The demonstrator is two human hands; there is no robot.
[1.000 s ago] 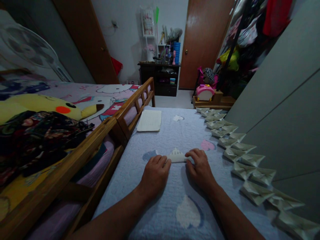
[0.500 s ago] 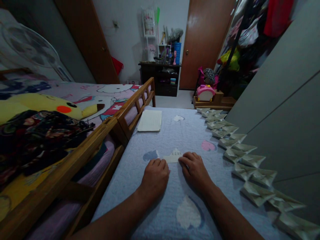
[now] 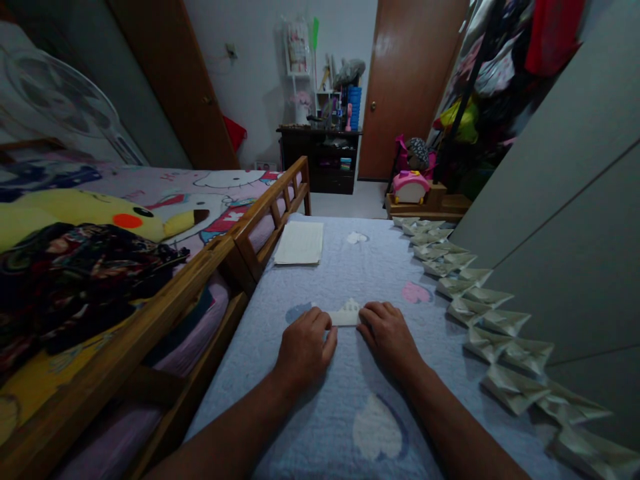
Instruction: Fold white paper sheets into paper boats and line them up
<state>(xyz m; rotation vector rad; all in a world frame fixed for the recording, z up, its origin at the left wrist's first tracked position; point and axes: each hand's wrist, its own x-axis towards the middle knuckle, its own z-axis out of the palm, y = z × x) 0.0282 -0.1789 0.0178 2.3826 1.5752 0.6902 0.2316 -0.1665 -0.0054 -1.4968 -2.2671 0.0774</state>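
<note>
A narrow folded strip of pale paper lies across the bed, its two ends under my hands. My left hand is closed on the left end, fingers curled and thumb along the near side. At the other end my right hand grips the paper between thumb and bent fingers. The middle of the strip shows between them. Beyond the left hand rests a stack of pale paper sheets. To the right, folded paper boats stand in a long double row.
The blue quilted bedspread lies under everything. A wooden bed rail runs along the left, with a yellow plush toy on the bed past it. A pale cabinet borders the right side. A dark desk stands at the back.
My left hand has shifted slightly left and its thumb now shows apart from the fingers. The right hand has barely moved, still at the strip's right end.
</note>
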